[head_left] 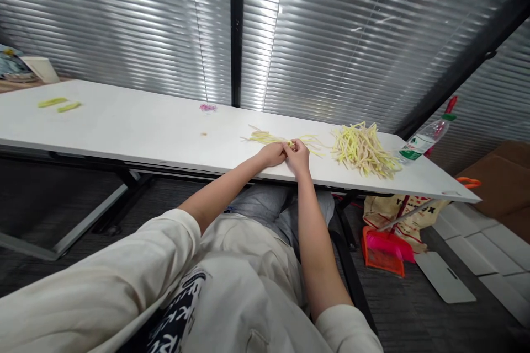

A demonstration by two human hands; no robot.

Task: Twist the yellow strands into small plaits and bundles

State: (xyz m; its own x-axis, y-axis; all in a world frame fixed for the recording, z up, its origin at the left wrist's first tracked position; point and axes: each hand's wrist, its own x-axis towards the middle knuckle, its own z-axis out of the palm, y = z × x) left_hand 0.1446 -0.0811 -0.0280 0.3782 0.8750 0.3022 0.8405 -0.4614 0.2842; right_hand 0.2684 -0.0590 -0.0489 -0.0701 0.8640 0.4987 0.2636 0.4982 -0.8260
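Near the front edge of the white table [136, 128], my left hand [273, 154] and my right hand [298, 155] meet around a small bundle of pale yellow strips [261, 135]. The strips' loose ends spread out on both sides of my hands. My left fingers are closed on the bundle. My right thumb and fingers pinch it at the middle. Fingers hide the exact grip point. To the right of my right hand lies a large loose heap of the same yellow and cream strips [364, 151].
Two yellow bundles [52, 102] lie at the far left. A small pink heap [207, 107] sits by the blinds. A plastic bottle [426, 138] leans at the right end. A white cup [41, 69] stands far left. On the floor are an orange dustpan [383, 256] and boxes [476, 237].
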